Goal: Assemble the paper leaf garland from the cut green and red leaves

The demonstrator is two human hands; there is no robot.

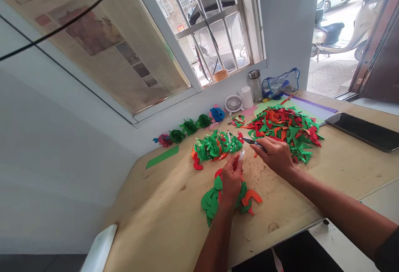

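Note:
My left hand [232, 180] is closed around a small red piece [236, 163], with a white tip or strip [241, 154] sticking out past the fingertips. Just to its right, my right hand [276, 155] grips a slim pointed tool [249, 141] with a dark tip aimed left, close to the white strip; the fingers hide most of its handle, so its exact kind is unclear. Below my left hand and partly covered by it lies a heap of curved green, red and orange cutouts [212, 201]. A second pile of green cutouts [212, 145] lies beyond it.
A large heap of red and green scraps [283, 128] covers the right side of the wooden table [149, 205]. Along the wall stand a small fan [233, 104], a white cylinder [247, 97], a bottle [255, 87] and a clear pouch [280, 84]. A black phone [363, 130] lies far right.

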